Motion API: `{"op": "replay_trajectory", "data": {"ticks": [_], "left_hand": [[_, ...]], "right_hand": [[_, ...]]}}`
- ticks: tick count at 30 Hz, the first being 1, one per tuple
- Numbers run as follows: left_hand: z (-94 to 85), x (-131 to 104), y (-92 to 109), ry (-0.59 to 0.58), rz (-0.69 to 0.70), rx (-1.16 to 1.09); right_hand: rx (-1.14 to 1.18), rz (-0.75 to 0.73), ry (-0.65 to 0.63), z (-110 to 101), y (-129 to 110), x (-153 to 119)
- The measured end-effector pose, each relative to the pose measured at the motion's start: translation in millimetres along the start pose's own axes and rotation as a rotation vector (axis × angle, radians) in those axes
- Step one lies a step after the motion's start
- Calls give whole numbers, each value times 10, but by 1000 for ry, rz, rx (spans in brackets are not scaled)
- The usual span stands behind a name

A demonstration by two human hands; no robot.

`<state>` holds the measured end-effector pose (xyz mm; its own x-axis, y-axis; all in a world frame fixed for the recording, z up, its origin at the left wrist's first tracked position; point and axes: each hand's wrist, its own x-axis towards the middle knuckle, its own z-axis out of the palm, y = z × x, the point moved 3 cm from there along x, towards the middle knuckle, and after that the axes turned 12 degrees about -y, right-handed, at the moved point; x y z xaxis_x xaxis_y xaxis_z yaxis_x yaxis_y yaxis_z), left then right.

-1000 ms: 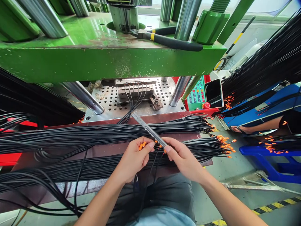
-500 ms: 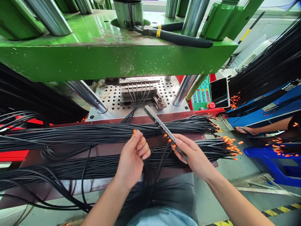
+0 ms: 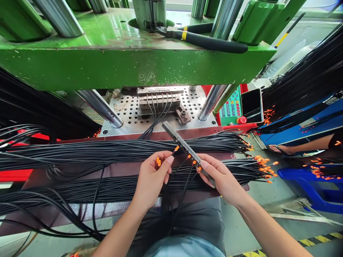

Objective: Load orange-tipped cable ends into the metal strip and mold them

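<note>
My right hand (image 3: 218,175) is closed round the lower end of a slotted metal bar (image 3: 182,142), which slants up to the left. Several orange cable tips (image 3: 194,162) sit along the bar's near edge, their black cables hanging below it. Pinched in my left hand (image 3: 154,176) is a black cable whose orange tip (image 3: 176,148) points at the bar's slots; whether it touches the bar I cannot tell. More orange tips (image 3: 158,162) show among the curled fingers of that hand.
Black cable bundles (image 3: 80,151) lie across the bench before a green press (image 3: 115,67). On its perforated plate (image 3: 128,123) sits a mold block (image 3: 159,103) with several cables. Pliers (image 3: 214,42) rest on top. At right are a control panel (image 3: 230,107) and a person's foot (image 3: 280,148).
My left hand has moved slightly right toward the bar, and a cable's orange tip now projects from its fingers beside the slots. My right hand keeps its hold on the bar.
</note>
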<state>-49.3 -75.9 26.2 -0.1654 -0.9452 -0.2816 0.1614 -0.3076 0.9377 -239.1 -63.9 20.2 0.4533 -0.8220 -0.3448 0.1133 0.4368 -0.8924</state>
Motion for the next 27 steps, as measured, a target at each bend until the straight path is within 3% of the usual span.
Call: {"op": "replay_trajectory", "data": {"ticks": [9,20,23,27], "left_hand": [[40,-17,49,19,-4,217],[53,4,32,-49,-41,269],[9,37,79,-60,1,186],[-197,76,242,90,51,-159]], "right_hand": [[-57,9,-32,25,-30,-1],[-171,-20,-48,70,-67,-13],[-43,16,-58,28,-56,9],[90,18,-13,-36,-65,12]]}}
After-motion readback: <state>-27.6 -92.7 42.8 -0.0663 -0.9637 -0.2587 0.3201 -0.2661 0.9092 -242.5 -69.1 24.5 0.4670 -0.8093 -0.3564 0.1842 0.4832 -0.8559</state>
